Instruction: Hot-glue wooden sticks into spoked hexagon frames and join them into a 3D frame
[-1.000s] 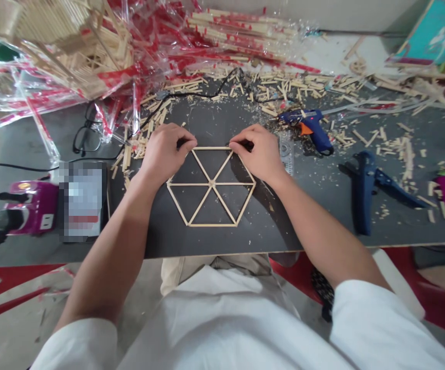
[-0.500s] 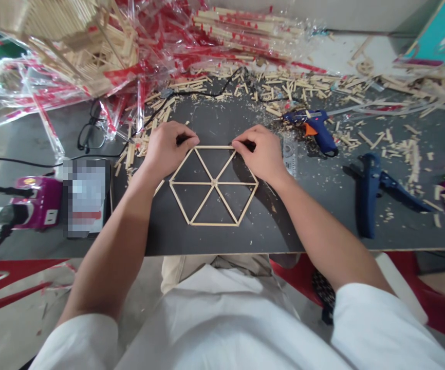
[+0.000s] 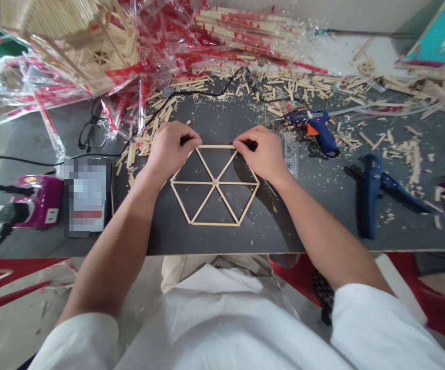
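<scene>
Holding stick hexagon (image 3: pixel 215 182), corners pointing sideways

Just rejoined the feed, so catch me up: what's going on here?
A person at a dark work board has the left hand on the upper left corner and the right hand on the upper right corner of a flat hexagon of thin wooden sticks, with six spokes meeting at its centre. A blue hot glue gun with an orange trigger lies beyond the right hand, near a ruler, among scattered stick offcuts.

Hexagon frame (image 3: pixel 215 182) = matt raw wd, board (image 3: pixel 207 241) matt blk, glue gun (image 3: pixel 318 132) glossy plastic.
</scene>
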Available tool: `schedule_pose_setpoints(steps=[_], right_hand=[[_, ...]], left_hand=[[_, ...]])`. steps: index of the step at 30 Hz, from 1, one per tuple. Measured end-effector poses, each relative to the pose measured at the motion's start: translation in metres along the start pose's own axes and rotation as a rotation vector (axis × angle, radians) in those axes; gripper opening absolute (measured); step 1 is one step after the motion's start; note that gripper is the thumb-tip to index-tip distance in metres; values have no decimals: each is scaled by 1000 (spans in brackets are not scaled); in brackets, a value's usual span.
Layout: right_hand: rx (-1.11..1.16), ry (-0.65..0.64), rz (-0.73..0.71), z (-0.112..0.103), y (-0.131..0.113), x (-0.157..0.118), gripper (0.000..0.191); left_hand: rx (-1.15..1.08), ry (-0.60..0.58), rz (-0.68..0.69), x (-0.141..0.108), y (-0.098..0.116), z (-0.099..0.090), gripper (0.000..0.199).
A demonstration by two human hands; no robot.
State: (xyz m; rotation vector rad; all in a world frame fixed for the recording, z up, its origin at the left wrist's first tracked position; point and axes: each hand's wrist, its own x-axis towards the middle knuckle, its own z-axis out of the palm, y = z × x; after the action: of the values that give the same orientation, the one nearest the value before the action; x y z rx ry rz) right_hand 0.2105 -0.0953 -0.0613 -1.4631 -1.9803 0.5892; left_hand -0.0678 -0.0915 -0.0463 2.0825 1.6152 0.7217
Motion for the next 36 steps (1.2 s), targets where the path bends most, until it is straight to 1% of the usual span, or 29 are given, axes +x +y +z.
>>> schedule_pose_setpoints(steps=[4, 8, 15, 18, 21, 23, 25, 29, 31, 36], right_hand=[[3, 1, 5, 0, -1, 0, 12], [-9, -8, 0, -1, 0, 0, 15], [-2, -11, -3, -2, 0, 1, 15], [27, -10, -9, -3, 0, 0, 15], [95, 5, -11, -8, 0, -3, 19], [124, 23, -3, -13, 0, -5, 22], [105, 25, 5, -19, -1, -7, 21], [14, -53, 24, -33, -1, -11, 8], [-14, -95, 40, -37, -2, -13, 9], [-80, -147, 59, -33, -8, -15, 9]], left_hand=[[-15, -12, 15, 1, -1, -1, 14], [-18, -20, 3, 1, -2, 0, 14], [-13, -32, -13, 1, 3, -2, 14], [-17, -38, -27, -2, 6, -6, 17], [-5, -11, -34, -7, 10, -12, 23], [34, 4, -40, -11, 13, -17, 22], [89, -11, -67, -14, 18, -24, 19], [176, -109, -155, -19, 27, -34, 15], [191, -145, -178, -20, 30, -36, 13], [193, -167, -221, -20, 34, -33, 14]])
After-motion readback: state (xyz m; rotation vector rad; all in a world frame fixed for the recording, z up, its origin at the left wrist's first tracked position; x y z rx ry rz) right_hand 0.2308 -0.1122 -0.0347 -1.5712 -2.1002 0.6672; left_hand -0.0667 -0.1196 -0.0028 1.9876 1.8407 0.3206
